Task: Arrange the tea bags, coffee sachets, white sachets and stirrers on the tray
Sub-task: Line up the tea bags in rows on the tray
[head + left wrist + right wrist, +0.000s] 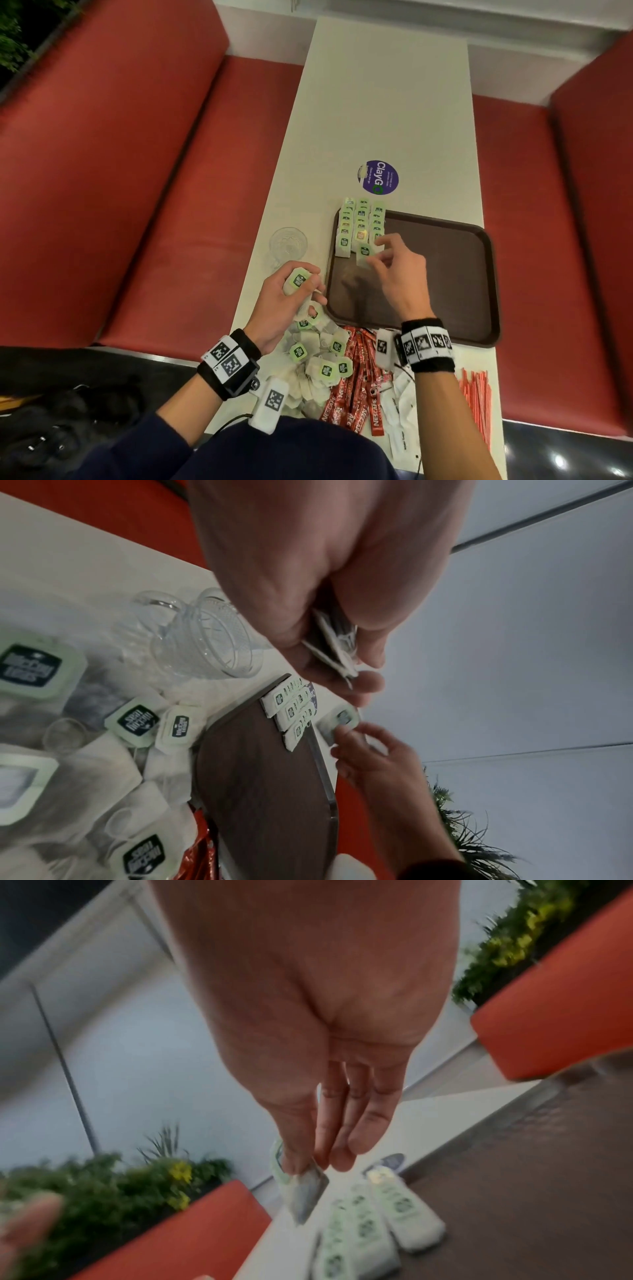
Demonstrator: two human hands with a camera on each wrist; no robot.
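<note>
Three rows of green-tagged tea bags (361,222) lie overlapped at the far left corner of the brown tray (455,274). My right hand (394,270) hovers just in front of those rows and pinches one tea bag (364,253) between thumb and fingers; the same tea bag (301,1191) hangs from my fingertips in the right wrist view. My left hand (291,294) is left of the tray and grips a small bunch of tea bags (298,279), seen edge-on (334,647) in the left wrist view. Loose tea bags (318,356), red coffee sachets (359,383), white sachets (400,411) and orange stirrers (476,397) lie near the table's front edge.
A clear glass (288,241) stands on the white table (383,102) just left of the tray. A round purple sticker (378,177) lies beyond the tray. Red bench seats (171,205) run along both sides of the table.
</note>
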